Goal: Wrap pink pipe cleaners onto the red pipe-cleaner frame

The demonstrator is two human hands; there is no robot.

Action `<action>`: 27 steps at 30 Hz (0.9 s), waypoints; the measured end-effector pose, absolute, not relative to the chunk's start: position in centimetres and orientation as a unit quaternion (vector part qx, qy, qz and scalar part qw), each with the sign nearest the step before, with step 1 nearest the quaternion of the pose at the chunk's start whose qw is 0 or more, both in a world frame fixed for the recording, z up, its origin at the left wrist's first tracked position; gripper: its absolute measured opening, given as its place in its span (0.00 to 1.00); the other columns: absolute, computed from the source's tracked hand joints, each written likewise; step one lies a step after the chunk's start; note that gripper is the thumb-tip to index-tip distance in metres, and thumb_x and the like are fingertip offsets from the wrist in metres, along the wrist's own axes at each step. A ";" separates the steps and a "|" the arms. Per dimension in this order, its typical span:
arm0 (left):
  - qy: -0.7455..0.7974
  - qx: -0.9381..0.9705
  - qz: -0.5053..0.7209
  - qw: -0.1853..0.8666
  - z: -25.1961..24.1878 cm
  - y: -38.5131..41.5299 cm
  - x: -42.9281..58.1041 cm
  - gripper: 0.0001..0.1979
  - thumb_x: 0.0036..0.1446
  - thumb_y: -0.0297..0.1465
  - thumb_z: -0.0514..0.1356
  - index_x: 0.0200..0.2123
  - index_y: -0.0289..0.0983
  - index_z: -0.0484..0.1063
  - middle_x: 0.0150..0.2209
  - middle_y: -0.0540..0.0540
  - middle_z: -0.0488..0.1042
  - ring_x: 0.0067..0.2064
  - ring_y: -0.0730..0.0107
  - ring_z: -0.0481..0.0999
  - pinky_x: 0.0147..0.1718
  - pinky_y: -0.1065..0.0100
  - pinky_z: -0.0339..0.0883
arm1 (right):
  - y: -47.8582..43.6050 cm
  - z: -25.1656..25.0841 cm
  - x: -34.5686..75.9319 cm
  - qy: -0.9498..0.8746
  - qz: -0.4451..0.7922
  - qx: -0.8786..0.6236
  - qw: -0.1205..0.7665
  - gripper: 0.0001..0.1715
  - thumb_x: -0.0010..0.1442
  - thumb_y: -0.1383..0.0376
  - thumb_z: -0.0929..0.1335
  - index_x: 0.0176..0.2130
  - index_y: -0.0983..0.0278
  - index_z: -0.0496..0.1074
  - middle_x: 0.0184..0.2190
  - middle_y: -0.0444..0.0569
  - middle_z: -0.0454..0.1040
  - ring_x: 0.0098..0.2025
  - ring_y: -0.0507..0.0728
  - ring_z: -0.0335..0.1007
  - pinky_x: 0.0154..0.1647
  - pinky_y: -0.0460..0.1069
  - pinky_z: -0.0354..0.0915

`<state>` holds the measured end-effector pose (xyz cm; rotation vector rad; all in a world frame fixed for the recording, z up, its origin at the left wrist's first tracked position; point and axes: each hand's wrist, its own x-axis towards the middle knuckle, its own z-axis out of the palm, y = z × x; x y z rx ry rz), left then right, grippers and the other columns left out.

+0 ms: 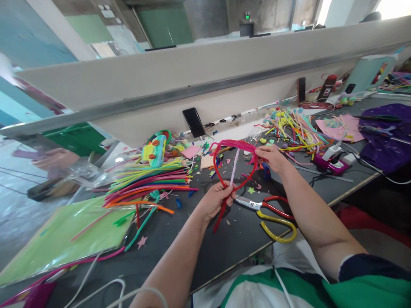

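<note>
Green-and-white shirt cloth [305, 286] fills the lower right; at centre, the left hand [218, 199] pinches the bottom of a red pipe-cleaner loop [234, 145] while the right hand [271, 158] grips its pink upper-right edge, seemingly keeping it spread.

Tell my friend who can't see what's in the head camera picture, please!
A person's left hand and right hand hold a red and pink loop, with a pale lilac strip across its middle, over a dark table. Scissors with red and yellow handles and colourful stems lie around.
</note>
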<state>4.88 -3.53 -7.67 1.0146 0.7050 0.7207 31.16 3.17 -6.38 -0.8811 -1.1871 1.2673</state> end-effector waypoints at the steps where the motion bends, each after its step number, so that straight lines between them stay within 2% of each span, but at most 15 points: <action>1: 0.322 0.465 0.326 0.758 -7.7 -3.6 4.9 0.13 0.54 0.36 0.63 0.37 0.33 0.69 0.24 0.50 0.70 0.19 0.81 0.63 0.21 0.74 0.59 | 3.2 -6.4 31.1 -0.495 0.541 -0.376 0.567 0.16 0.47 0.56 0.75 0.31 0.66 0.77 0.21 0.43 0.70 0.22 0.47 0.59 0.24 0.45 0.57; 5: 0.323 0.465 0.350 0.746 -7.6 -3.5 4.7 0.14 0.53 0.37 0.63 0.37 0.33 0.69 0.25 0.49 0.71 0.20 0.79 0.66 0.23 0.73 0.62 | 3.2 -6.3 31.1 -0.466 0.566 -0.369 0.572 0.16 0.47 0.56 0.75 0.31 0.66 0.76 0.21 0.43 0.70 0.22 0.47 0.60 0.24 0.45 0.57; 10: 0.314 0.415 0.457 0.721 -7.3 -3.1 4.1 0.15 0.51 0.36 0.65 0.41 0.35 0.70 0.29 0.48 0.73 0.27 0.76 0.72 0.31 0.71 0.67 | 3.1 -5.7 30.9 -0.442 0.566 -0.331 0.612 0.22 0.53 0.53 0.71 0.45 0.61 0.74 0.31 0.45 0.74 0.25 0.48 0.62 0.25 0.45 0.59; 18: 0.308 0.372 0.549 0.682 -7.3 -2.4 3.5 0.21 0.45 0.34 0.69 0.43 0.35 0.71 0.32 0.47 0.75 0.32 0.74 0.73 0.32 0.72 0.66 | 3.4 -6.4 29.5 -0.541 0.481 -0.395 0.566 0.20 0.53 0.52 0.70 0.43 0.62 0.74 0.31 0.46 0.74 0.26 0.50 0.63 0.28 0.47 0.61; 21: 0.298 0.375 0.560 0.676 -7.4 -2.3 3.5 0.20 0.45 0.34 0.69 0.43 0.35 0.71 0.31 0.48 0.74 0.31 0.75 0.71 0.32 0.72 0.65 | 2.9 -5.0 28.6 -0.593 0.426 -0.444 0.519 0.20 0.54 0.54 0.69 0.43 0.62 0.74 0.31 0.46 0.75 0.26 0.50 0.64 0.29 0.47 0.62; 23: 0.296 0.373 0.568 0.671 -7.5 -2.2 3.5 0.20 0.44 0.33 0.69 0.41 0.35 0.72 0.31 0.48 0.74 0.30 0.76 0.71 0.31 0.73 0.65 | 2.2 -3.6 27.4 -0.635 0.406 -0.471 0.458 0.18 0.55 0.55 0.69 0.42 0.63 0.75 0.31 0.46 0.76 0.27 0.50 0.65 0.30 0.47 0.62; 27: 0.291 0.380 0.584 0.656 -7.5 -2.0 3.4 0.18 0.44 0.31 0.69 0.40 0.35 0.74 0.28 0.52 0.70 0.26 0.80 0.68 0.28 0.75 0.62 | 0.4 -1.9 23.5 -0.698 0.449 -0.463 0.311 0.14 0.52 0.57 0.71 0.35 0.64 0.75 0.26 0.46 0.76 0.25 0.51 0.68 0.29 0.47 0.63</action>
